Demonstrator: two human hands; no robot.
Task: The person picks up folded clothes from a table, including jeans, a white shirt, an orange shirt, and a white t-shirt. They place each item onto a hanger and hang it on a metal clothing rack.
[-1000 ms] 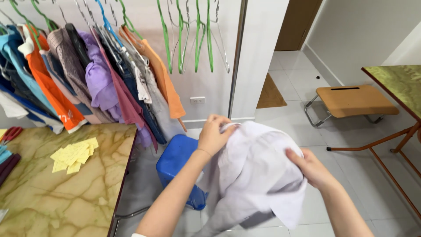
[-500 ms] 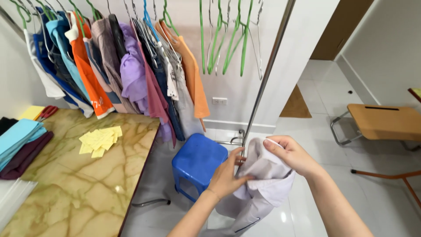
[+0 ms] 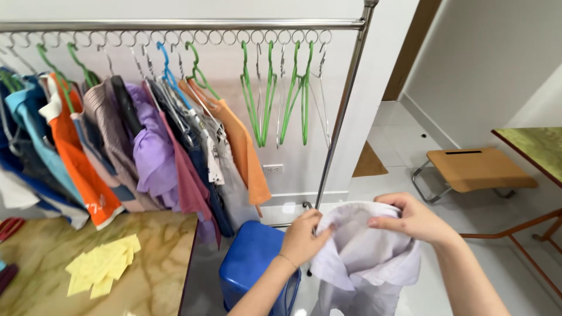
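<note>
Both my hands hold a white shirt [image 3: 366, 260] low in front of me. My left hand [image 3: 303, 235] grips its collar edge on the left. Around the upper right part of the collar my right hand [image 3: 413, 218] is closed. The rest of the shirt hangs down past the bottom of the view. Straight ahead stands a metal clothes rail [image 3: 193, 25] with several empty green hangers [image 3: 280, 88] at its right end. Its left half carries several hung garments, among them an orange shirt [image 3: 246, 149] and a purple one [image 3: 151, 153].
A blue plastic stool [image 3: 252, 266] stands just left of my hands. At the lower left is a marbled table [image 3: 143, 275] with yellow paper pieces [image 3: 102, 268]. A low wooden folding stool [image 3: 474, 168] stands at the right. Another table's corner [image 3: 535, 146] shows beyond it.
My view has lifted, so the rail's top bar and rings now show. My hands have shifted along the shirt's collar, and the shirt is spread a little wider between them.
</note>
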